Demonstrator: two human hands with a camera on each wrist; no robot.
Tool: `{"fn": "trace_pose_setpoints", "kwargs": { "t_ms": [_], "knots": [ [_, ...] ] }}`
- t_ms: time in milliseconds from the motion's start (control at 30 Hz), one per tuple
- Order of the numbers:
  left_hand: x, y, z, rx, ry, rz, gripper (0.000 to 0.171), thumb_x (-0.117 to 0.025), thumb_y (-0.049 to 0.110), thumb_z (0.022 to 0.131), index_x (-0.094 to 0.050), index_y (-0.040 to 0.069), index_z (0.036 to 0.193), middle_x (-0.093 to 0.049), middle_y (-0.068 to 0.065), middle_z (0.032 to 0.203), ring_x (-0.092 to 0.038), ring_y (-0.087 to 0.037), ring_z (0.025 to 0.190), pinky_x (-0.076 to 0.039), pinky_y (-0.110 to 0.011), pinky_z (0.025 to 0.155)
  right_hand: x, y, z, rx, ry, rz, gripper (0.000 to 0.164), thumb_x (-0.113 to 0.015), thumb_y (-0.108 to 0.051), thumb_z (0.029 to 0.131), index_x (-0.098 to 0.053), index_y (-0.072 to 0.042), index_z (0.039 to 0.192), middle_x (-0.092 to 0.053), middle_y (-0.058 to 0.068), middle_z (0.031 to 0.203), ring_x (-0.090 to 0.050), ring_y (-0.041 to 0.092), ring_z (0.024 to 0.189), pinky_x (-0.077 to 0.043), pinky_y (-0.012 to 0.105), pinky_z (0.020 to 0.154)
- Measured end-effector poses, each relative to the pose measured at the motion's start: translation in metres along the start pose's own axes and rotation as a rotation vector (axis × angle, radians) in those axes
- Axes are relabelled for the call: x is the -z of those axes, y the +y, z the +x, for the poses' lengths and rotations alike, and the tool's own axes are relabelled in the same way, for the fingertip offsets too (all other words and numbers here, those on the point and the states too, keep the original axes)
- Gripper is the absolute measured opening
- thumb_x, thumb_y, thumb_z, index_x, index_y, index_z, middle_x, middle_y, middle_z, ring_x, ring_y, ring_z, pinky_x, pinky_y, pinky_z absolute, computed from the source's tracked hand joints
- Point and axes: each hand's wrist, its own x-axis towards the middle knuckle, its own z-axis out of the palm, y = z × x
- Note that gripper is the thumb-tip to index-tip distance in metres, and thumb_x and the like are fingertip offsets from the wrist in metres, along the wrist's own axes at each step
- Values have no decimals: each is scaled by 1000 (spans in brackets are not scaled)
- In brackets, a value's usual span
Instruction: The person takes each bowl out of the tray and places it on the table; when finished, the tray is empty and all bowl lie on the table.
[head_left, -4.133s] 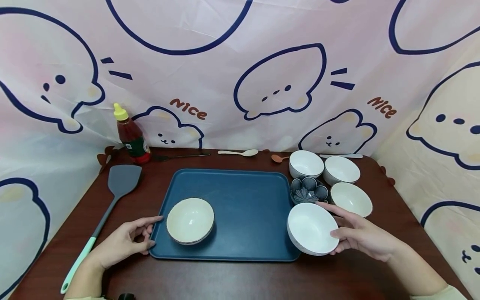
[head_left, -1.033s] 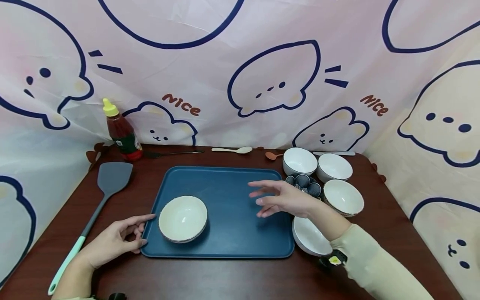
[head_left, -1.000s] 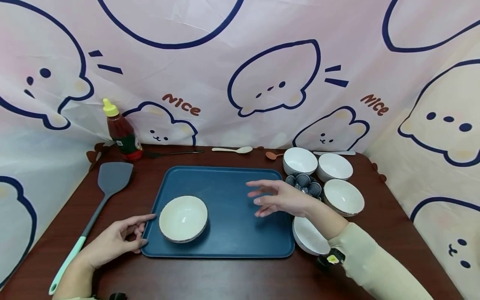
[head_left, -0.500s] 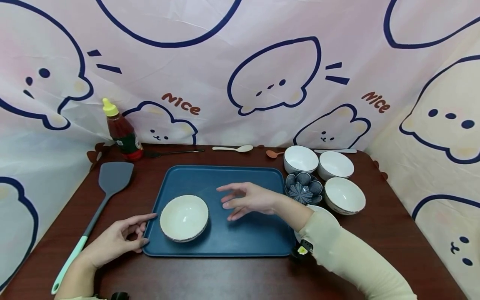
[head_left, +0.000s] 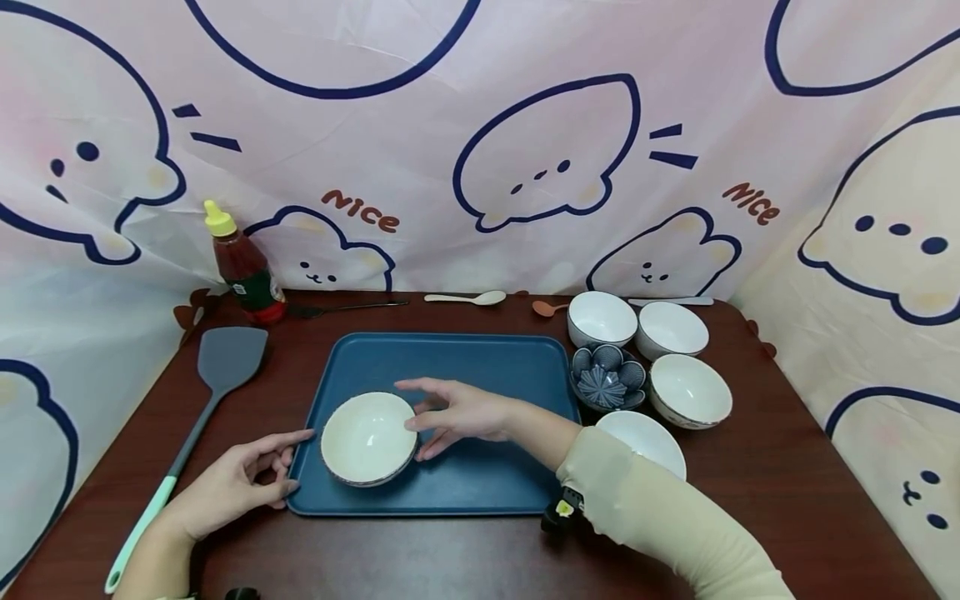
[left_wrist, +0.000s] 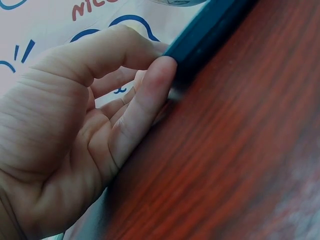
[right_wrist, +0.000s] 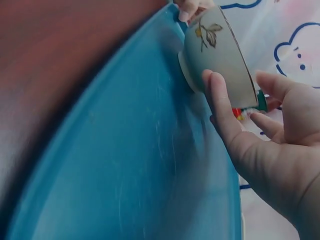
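A cream bowl [head_left: 368, 439] with a brown rim stands upright on the left part of the blue tray [head_left: 495, 487]. My right hand [head_left: 465, 412] is at the bowl's right side, fingers spread, with the thumb near its rim. In the right wrist view, the bowl [right_wrist: 220, 55] shows a leaf-and-flower pattern on its outer wall, and the right hand [right_wrist: 270, 145] has one finger against or just in front of that wall; contact is unclear. My left hand [head_left: 232, 483] holds the tray's left edge between thumb and bent fingers, also seen in the left wrist view at the tray rim [left_wrist: 200, 40].
Right of the tray stand white bowls [head_left: 602, 318], a blue petal-shaped bowl [head_left: 606, 383] and a patterned bowl [head_left: 690, 392]; a white bowl [head_left: 648, 442] is partly behind my sleeve. A spatula [head_left: 225, 367] and sauce bottle [head_left: 247, 275] are left. Spoons [head_left: 468, 297] lie behind.
A white bowl was set down right of the tray and released. My right hand then moved left across the tray to the cream bowl. The left hand stayed at the tray edge.
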Motion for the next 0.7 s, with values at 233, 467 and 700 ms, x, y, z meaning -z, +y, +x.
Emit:
{"fn": "trace_pose_setpoints", "kwargs": {
  "t_ms": [233,467,700],
  "knots": [
    [0,2,-1,32,3,3,62,-70,9,92,-42,-3,146,-51,-12,96,-59,-12,81,-60,-36,63,-12,0,9,15,-14,7,64,-60,-7,99,-36,-30,154,-47,12,128,-73,28,81,-61,42,76],
    [-1,1,-1,25,2,-5,62,-70,9,92,-43,-4,146,-50,-11,96,-58,-11,81,-60,-36,63,-15,-2,4,7,40,25,65,-57,0,97,-40,-28,152,-50,15,122,-73,28,77,-62,40,74],
    [0,-1,0,-12,-6,-2,61,-70,7,92,-43,-4,146,-52,-12,95,-59,-13,80,-59,-36,62,-6,-7,-9,6,79,-4,63,-59,-4,97,-42,-32,150,-50,15,124,-73,28,79,-62,40,75]
  ]
}}
